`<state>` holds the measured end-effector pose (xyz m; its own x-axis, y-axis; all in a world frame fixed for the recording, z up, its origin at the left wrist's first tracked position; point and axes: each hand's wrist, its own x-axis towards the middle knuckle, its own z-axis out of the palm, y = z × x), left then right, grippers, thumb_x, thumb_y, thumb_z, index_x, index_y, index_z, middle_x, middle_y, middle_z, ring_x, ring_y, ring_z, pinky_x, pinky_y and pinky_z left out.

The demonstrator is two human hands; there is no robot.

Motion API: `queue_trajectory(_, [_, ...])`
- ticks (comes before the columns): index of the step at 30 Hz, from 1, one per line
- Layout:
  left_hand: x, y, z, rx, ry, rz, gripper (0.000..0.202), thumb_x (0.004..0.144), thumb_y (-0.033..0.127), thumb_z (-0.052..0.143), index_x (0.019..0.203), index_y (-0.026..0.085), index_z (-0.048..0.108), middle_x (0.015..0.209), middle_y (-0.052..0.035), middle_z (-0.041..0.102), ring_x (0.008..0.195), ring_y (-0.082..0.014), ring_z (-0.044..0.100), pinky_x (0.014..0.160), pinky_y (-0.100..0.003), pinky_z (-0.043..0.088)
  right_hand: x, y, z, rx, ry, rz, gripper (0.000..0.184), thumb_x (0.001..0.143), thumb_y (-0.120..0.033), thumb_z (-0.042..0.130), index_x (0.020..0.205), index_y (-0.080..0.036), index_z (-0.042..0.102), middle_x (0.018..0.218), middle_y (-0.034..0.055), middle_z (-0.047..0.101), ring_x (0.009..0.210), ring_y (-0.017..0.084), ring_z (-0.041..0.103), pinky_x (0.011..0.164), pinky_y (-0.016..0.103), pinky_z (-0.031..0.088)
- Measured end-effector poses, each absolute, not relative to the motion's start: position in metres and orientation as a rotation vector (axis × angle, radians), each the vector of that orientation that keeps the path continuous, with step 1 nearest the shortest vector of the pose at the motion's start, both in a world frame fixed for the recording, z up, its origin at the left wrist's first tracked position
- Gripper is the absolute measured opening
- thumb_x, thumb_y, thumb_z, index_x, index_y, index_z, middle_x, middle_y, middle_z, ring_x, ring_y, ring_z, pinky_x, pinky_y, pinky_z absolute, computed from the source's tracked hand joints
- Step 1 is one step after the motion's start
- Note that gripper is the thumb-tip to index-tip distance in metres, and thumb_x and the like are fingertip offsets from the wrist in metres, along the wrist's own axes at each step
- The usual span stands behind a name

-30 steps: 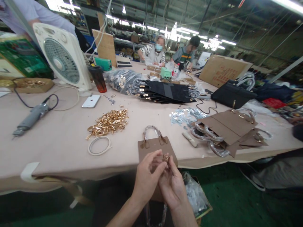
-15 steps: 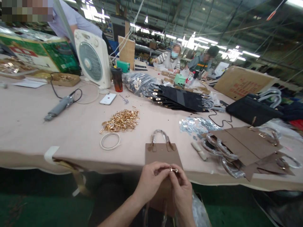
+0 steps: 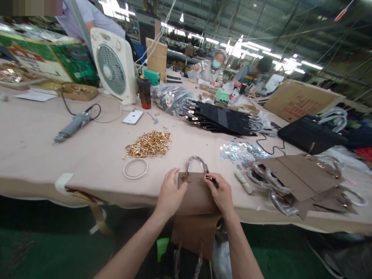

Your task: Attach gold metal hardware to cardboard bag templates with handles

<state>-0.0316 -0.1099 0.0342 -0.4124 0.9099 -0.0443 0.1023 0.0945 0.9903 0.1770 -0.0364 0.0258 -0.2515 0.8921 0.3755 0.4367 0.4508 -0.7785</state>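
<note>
A brown bag panel [image 3: 195, 197] with a plastic-wrapped handle lies at the table's front edge and hangs over it. My left hand [image 3: 171, 193] is at its left edge, thumb and fingers apart, with the thumb over the brown material. Between the thumb and fingers of my right hand [image 3: 222, 192] is a small gold metal fitting [image 3: 208, 178], held by the right base of the handle. My fingers partly cover the fitting. Below the table edge, another brown piece [image 3: 193, 234] with wrapped handles hangs near my lap.
Left of the bag lie a pile of gold fittings [image 3: 149, 144] and a tape roll [image 3: 135, 169]. Silver plates [image 3: 242, 153] and stacked brown bags [image 3: 302, 174] are to the right. Farther off are an electric screwdriver [image 3: 72, 126], a phone [image 3: 133, 117], a fan [image 3: 112, 66] and black bag pieces [image 3: 223, 118].
Both hands have moved forward from the table edge to the bag. My left hand has let go of the gold fitting and opened; my right hand has carried it to the handle base.
</note>
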Motion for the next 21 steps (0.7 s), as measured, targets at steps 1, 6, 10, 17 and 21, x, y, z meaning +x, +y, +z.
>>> queue_trajectory(1, [-0.036, -0.106, 0.034, 0.957, 1.626, 1.355, 0.065, 0.083, 0.022, 0.070, 0.146, 0.017, 0.053, 0.152, -0.0177, 0.054, 0.143, -0.0305, 0.051, 0.118, -0.045, 0.045, 0.177, -0.030, 0.026, -1.111, -1.923, 0.669, 0.016, 0.095, -0.031, 0.069, 0.107, -0.024, 0.075, 0.109, 0.0065, 0.077, 0.103, 0.023, 0.071, 0.095, 0.036, 0.053])
queue_trajectory(6, [-0.047, -0.091, 0.038, 0.811, 1.580, 1.257, 0.072, 0.078, 0.019, 0.073, 0.146, 0.011, 0.051, 0.149, -0.0229, 0.058, 0.131, -0.0328, 0.062, 0.108, -0.044, 0.051, 0.178, -0.020, 0.022, -1.089, -2.038, 0.675, 0.017, 0.097, -0.032, 0.067, 0.110, -0.024, 0.075, 0.111, 0.0066, 0.078, 0.103, 0.023, 0.072, 0.093, 0.035, 0.055])
queue_trajectory(10, [-0.047, -0.084, 0.043, 0.670, 1.503, 1.295, 0.064, 0.071, 0.018, 0.079, 0.132, 0.012, 0.063, 0.145, -0.0216, 0.062, 0.125, -0.0331, 0.066, 0.106, -0.043, 0.051, 0.180, -0.019, 0.018, -1.083, -2.062, 0.693, 0.022, 0.097, -0.034, 0.067, 0.116, -0.025, 0.074, 0.113, 0.0067, 0.078, 0.103, 0.023, 0.073, 0.092, 0.035, 0.056])
queue_trajectory(17, [-0.031, -0.078, 0.044, 0.714, 1.105, 1.196, 0.039, 0.071, 0.031, 0.082, 0.105, 0.014, 0.075, 0.104, -0.0116, 0.080, 0.096, -0.0287, 0.074, 0.087, -0.038, 0.056, 0.184, -0.017, 0.015, -1.067, -2.070, 0.707, 0.028, 0.100, -0.031, 0.062, 0.127, -0.026, 0.070, 0.117, 0.0073, 0.076, 0.103, 0.022, 0.072, 0.094, 0.036, 0.057])
queue_trajectory(21, [-0.018, -0.070, 0.039, 0.674, 1.044, 1.224, 0.045, 0.072, 0.034, 0.083, 0.112, 0.016, 0.075, 0.111, -0.0115, 0.080, 0.099, -0.0286, 0.074, 0.091, -0.039, 0.056, 0.186, -0.018, 0.017, -1.037, -2.070, 0.699, 0.030, 0.101, -0.030, 0.060, 0.130, -0.027, 0.069, 0.119, 0.0077, 0.076, 0.106, 0.023, 0.072, 0.096, 0.036, 0.057])
